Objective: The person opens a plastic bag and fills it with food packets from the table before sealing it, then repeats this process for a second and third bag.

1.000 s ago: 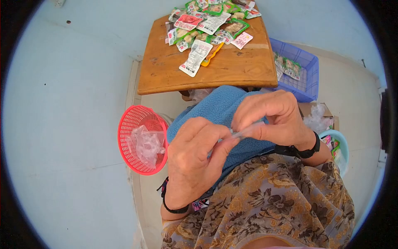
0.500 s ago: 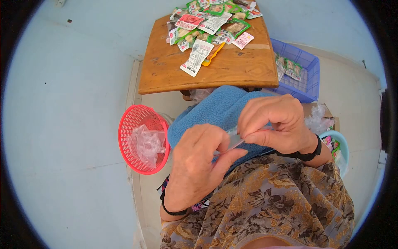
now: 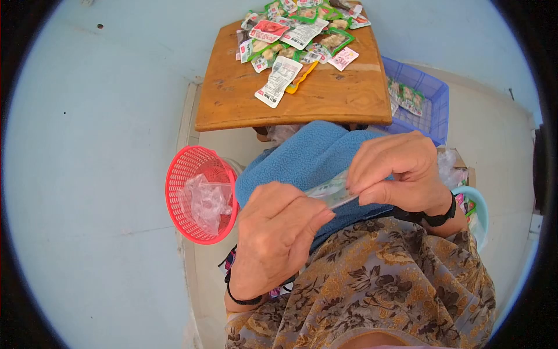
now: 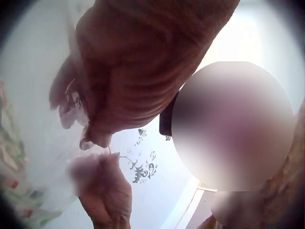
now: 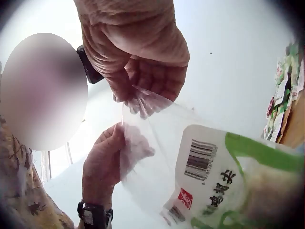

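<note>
A clear plastic bag point(image 3: 330, 193) stretches between both hands, above the lap. My left hand point(image 3: 273, 238) pinches its near left edge; through the film, the right wrist view shows fingers of the left hand point(image 5: 102, 157) behind the plastic. At the other end, my right hand point(image 3: 401, 171) pinches the bag's edge between thumb and fingertips. Inside the bag point(image 5: 157, 129), the right wrist view shows a green and white food packet point(image 5: 207, 176) with a barcode. The left wrist view is dim, with the left hand point(image 4: 128, 71) large over the blurred film.
Ahead, a wooden table point(image 3: 232, 104) bears a heap of food packets point(image 3: 302, 32). A red basket point(image 3: 174, 186) with clear plastic stands at left. At right are a blue crate point(image 3: 433, 131) with packets and a pale blue basin point(image 3: 481, 209). A blue fleece cloth point(image 3: 290, 157) covers the lap.
The hands have drawn apart, the right one moving right and the left slightly down. More of the clear bag now shows between them, pulled taut.
</note>
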The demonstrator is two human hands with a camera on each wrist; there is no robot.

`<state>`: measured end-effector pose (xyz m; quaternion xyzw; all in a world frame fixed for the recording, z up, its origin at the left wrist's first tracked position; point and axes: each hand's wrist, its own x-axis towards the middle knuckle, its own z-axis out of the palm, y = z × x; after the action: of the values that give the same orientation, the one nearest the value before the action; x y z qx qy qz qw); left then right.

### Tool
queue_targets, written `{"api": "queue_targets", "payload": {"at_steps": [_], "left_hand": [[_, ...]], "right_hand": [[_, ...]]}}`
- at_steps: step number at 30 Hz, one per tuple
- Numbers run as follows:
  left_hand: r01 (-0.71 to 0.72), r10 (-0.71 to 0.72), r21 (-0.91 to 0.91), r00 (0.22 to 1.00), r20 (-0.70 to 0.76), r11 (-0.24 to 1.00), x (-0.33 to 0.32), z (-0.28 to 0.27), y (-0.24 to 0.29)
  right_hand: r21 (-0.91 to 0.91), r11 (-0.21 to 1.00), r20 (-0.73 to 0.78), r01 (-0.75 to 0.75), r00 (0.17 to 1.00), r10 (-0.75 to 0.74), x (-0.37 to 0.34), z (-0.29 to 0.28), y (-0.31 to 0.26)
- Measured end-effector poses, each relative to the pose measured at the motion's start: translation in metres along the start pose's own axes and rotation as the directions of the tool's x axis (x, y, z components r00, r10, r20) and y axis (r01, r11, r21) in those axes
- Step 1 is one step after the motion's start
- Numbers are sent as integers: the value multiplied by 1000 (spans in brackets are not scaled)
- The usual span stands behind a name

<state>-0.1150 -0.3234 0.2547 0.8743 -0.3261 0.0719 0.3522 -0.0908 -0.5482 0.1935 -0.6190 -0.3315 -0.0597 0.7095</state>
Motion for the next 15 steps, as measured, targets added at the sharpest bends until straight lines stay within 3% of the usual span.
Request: {"api": "queue_targets", "payload": {"at_steps": [9, 12, 14, 15], "left_hand": [[107, -106, 42, 994, -21, 993, -17, -7, -9], [86, -85, 71, 996, -19, 994, -18, -9, -6], [79, -78, 60, 997, -10, 995, -18, -8, -3], [70, -70, 47, 998, 2, 996, -18, -7, -1]], "right_hand": [[20, 998, -26, -61, 998, 62, -8, -15, -1], [88, 995, 82, -52, 996, 44, -4, -14, 8], [-162, 987, 175, 15, 985, 14, 2, -8, 13], [-163, 986, 174, 17, 985, 12, -2, -8, 21]]}}
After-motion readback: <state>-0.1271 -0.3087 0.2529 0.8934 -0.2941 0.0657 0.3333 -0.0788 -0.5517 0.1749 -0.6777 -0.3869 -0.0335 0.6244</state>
